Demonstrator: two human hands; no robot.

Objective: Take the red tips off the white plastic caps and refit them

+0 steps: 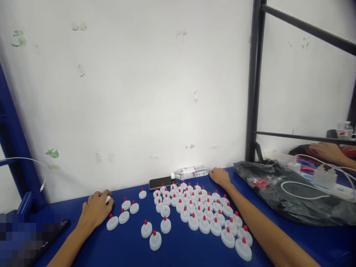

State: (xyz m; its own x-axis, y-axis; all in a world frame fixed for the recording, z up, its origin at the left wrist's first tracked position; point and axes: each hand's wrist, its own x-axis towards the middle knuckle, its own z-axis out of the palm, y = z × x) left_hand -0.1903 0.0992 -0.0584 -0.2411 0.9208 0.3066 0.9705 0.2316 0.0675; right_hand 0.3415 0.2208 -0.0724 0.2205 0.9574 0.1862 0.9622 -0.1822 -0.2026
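My left hand [96, 210] rests at the left of the blue table, its fingers curled round a white cap, of which only a small part [108, 199] shows. Just right of it stand several white caps with red tips [124, 216]. A dense group of the same caps [199, 213] covers the middle and right, with one overturned cap [165, 211] among them. My right hand [219, 176] is closed at the back, by the base of a lying clear plastic bottle [191, 172]; whatever its fingers hold is hidden. My right forearm runs along the group's right side.
A phone [162, 183] lies before the bottle at the wall. To the right are a dark plastic bag [278, 200], white cables [303, 191] and a power strip [340, 190]. Behind a metal frame [253, 81], another person's hand [328, 150] shows. A dark device [50, 241] lies left.
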